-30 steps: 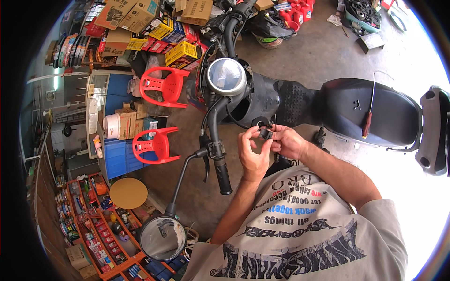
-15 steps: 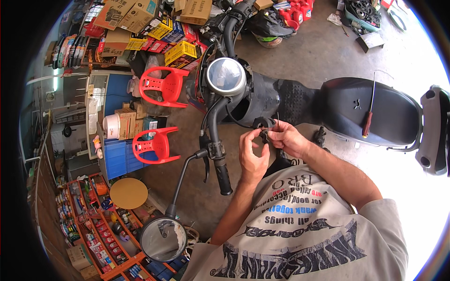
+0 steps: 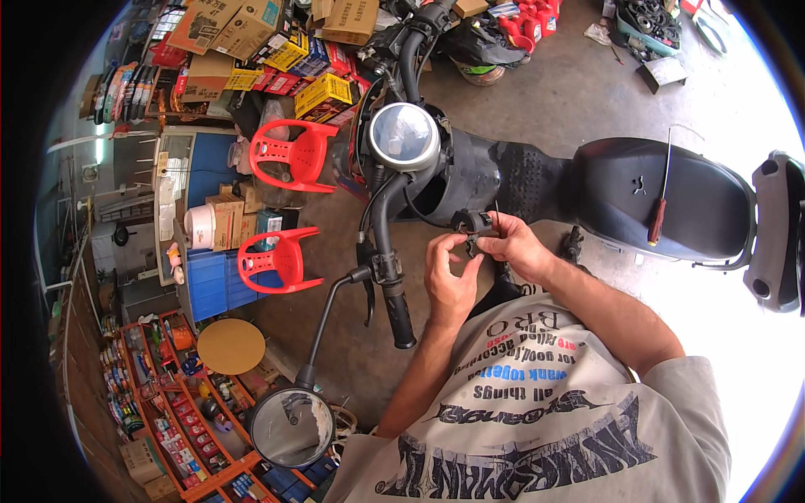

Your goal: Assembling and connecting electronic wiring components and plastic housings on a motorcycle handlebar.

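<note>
The grey floor carries red chairs and a scooter — a screwdriver lying on its black seat.

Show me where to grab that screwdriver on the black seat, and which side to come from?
Probably best by its fat red handle, from above on the picture's lower side. The screwdriver lies across the seat, its handle toward that side and its thin shaft pointing away, so the thick part should come first.

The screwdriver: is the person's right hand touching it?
Apart. The head view shows the screwdriver lying on the black seat, a clear gap between it and the right hand.
</note>
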### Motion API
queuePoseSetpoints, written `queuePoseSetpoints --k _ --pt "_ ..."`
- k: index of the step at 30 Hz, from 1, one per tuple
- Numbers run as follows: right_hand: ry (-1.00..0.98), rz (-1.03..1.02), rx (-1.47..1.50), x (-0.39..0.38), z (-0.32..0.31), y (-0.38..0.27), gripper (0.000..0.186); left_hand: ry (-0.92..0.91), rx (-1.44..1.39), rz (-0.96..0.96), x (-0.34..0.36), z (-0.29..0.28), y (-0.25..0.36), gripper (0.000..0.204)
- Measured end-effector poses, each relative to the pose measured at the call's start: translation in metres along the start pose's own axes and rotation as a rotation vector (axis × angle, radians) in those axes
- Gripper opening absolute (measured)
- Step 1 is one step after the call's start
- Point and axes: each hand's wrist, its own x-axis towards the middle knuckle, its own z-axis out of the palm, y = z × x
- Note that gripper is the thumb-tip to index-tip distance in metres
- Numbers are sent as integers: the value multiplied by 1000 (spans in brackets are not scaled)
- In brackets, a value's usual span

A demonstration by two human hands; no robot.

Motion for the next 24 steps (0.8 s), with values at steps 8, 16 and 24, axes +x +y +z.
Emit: queuePoseSetpoints --k 8,16,24 --pt "-60 -152 -127 3 -5 5 19 2 -60 10 2 -1 1 39" --pt "-78 -180 -103 2 -2 0 18 -28 -171 -40 5 -3 8 38" --pt "-34 -184 -127 1 -1 2 17 -55 -240 -53 5 -4 6 39"
